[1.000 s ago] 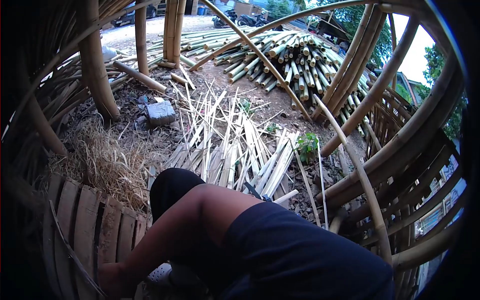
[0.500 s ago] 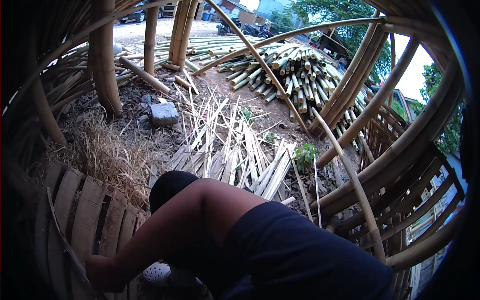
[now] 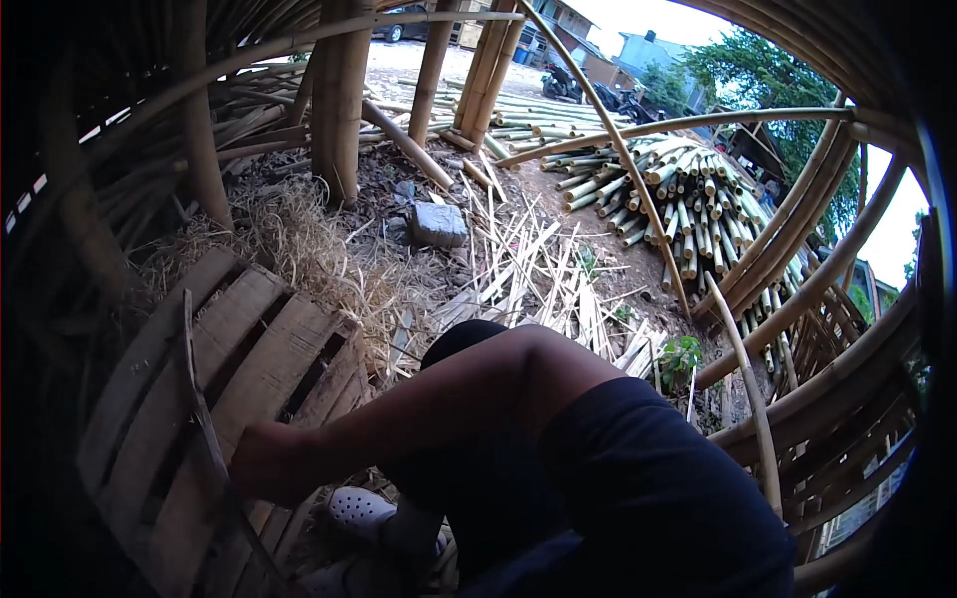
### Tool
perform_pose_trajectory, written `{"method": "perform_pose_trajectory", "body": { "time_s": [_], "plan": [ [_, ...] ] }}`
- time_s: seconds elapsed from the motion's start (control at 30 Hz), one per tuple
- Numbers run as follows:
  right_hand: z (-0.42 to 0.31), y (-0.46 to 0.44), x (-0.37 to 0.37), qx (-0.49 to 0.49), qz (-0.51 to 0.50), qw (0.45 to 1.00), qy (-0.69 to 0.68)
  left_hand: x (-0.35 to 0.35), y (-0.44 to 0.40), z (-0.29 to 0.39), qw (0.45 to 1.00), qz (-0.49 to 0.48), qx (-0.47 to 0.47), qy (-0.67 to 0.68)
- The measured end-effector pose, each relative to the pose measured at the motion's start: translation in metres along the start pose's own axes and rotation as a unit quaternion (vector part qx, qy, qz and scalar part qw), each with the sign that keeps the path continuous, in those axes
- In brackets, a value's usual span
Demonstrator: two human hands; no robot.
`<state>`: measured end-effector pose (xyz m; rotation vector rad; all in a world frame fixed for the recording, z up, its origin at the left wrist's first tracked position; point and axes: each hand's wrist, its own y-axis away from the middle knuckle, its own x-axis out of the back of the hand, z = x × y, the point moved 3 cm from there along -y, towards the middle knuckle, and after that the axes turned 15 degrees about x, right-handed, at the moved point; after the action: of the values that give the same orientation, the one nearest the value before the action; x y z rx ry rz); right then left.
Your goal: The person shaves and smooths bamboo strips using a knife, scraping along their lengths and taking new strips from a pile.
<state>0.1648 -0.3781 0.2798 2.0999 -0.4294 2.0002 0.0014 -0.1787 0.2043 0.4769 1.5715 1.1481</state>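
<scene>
My right hand point(image 3: 271, 463), at the end of a bare forearm that crosses from the right, is closed on a thin, slightly curved strip point(image 3: 203, 411). The strip extends above and below the fist, over a slatted wooden pallet point(image 3: 264, 374). Shadow hides the fingertips. A dark sleeve covers the upper arm, and beyond the elbow is a dark rounded shape, probably a knee. My left hand does not show. Below the forearm is a light shoe with holes point(image 3: 361, 508).
Dry straw point(image 3: 299, 234) lies behind the pallet, near a grey block point(image 3: 439, 225). Split bamboo pieces point(image 3: 528, 284) are scattered ahead, with a large pile of bamboo poles point(image 3: 688, 194) farther back. Upright and slanting bamboo poles point(image 3: 337, 110) frame the view.
The view has swung left, bringing more of the pallet into sight. My right hand and the strip now appear higher and farther right in the frame. The hand remains closed.
</scene>
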Motion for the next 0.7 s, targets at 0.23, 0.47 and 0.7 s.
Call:
{"method": "perform_pose_trajectory", "body": {
  "time_s": [0.23,0.47,0.7],
  "plan": [
    [0.023,-0.007,-0.009,-0.003,-0.051,0.996,0.072,-0.004,-0.01,-0.012,0.991,0.065,-0.121,-0.001],
    [0.031,0.001,-0.005,-0.021,-0.09,0.994,0.063,-0.034,0.005,-0.014,0.972,-0.182,-0.147,0.009],
    [0.038,0.009,0.02,-0.052,-0.124,0.989,0.06,-0.036,-0.004,-0.01,0.982,-0.161,-0.091,-0.051]
  ]
}}
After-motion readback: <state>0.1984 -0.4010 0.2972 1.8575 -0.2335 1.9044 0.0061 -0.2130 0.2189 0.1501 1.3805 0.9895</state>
